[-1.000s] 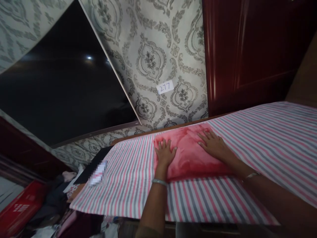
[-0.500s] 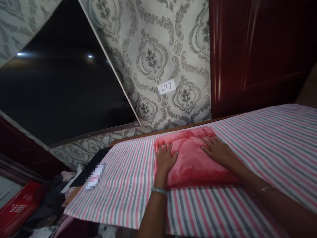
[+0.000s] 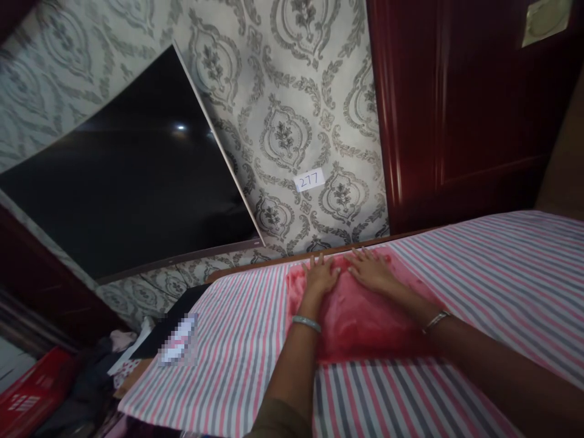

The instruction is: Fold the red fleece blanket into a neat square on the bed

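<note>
A folded pink-red plush cloth [image 3: 360, 316] lies on a bed sheet with pink, grey and white stripes [image 3: 479, 274]. My left hand [image 3: 320, 277] rests flat on the cloth's far part, fingers spread, a pale bangle on the wrist. My right hand [image 3: 371, 269] lies flat just beside it, also near the cloth's far edge, with a bracelet on the wrist. Both palms press on the fabric; neither grips it.
A large dark screen [image 3: 132, 182] leans on the patterned wall, which bears a white label reading 277 [image 3: 309, 180]. A dark red wooden wardrobe [image 3: 456, 109] stands at the right. Clothes and a red crate [image 3: 27, 395] lie on the floor at the lower left.
Both hands have slid from apart on the cloth to its far edge and now lie close together. The view has tipped slightly downward.
</note>
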`<state>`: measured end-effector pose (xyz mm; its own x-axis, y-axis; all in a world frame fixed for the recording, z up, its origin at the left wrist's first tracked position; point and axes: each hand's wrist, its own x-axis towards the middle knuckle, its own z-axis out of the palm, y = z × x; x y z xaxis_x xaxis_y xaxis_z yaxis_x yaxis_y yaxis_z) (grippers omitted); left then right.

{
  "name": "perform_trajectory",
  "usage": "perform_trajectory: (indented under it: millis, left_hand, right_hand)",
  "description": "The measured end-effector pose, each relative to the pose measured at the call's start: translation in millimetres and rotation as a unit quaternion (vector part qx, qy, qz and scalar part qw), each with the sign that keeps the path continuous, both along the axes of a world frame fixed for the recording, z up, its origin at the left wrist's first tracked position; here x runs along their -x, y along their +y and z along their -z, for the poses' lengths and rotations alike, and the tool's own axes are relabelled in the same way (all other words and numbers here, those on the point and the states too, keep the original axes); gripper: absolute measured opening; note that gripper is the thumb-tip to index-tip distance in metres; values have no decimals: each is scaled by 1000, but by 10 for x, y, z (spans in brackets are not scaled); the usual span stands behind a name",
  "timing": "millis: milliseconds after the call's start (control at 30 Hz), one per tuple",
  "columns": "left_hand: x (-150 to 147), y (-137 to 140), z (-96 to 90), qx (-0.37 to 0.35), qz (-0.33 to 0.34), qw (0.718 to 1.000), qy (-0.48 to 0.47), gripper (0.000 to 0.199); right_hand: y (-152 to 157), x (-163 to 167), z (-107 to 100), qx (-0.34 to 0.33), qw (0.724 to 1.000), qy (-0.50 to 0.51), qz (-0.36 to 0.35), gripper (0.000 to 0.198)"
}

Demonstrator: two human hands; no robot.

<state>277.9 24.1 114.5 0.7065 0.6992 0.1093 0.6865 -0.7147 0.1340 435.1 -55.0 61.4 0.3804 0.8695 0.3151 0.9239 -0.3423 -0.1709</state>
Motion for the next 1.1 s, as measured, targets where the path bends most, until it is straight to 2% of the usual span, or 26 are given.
perform_trajectory:
  millis: [200, 300, 433, 533, 600, 733, 833, 900, 967, 1100]
  left_hand:
    - [-90, 128, 540, -65, -20, 997, -23, 56]
    - [-99, 168, 661, -68, -16, 997, -15, 58]
    - [-126, 170, 687, -69, -20, 997, -14, 58]
    - [-122, 161, 626, -52, -20, 998, -8, 58]
    - [-95, 152, 499, -18, -17, 1000, 7, 59]
    - [78, 27, 125, 57, 2, 997, 42, 64]
    - [301, -234, 15, 32, 20, 999, 21, 64]
    - [442, -455, 100, 13, 45, 999, 1, 65]
    - [539, -653, 265, 13, 59, 998, -14, 66]
    - [575, -850, 552, -6, 45, 998, -35, 63]
  right_hand:
    - [115, 87, 443, -42, 998, -41, -12, 49]
    - [132, 70, 557, -56, 997, -50, -1, 47]
    - [131, 92, 547, -48, 998, -46, 6, 48]
    - [104, 124, 441, -10, 1000, -21, 5, 49]
    - [81, 125, 318, 21, 1000, -3, -2, 51]
    - [-32, 109, 50, 74, 996, 33, -27, 54]
    - [-255, 184, 37, 83, 995, 50, -33, 58]
    - [-453, 291, 158, 61, 996, 40, -42, 59]
    - [-640, 419, 315, 25, 998, 16, -53, 57]
    - [-839, 618, 476, -19, 999, -23, -37, 53]
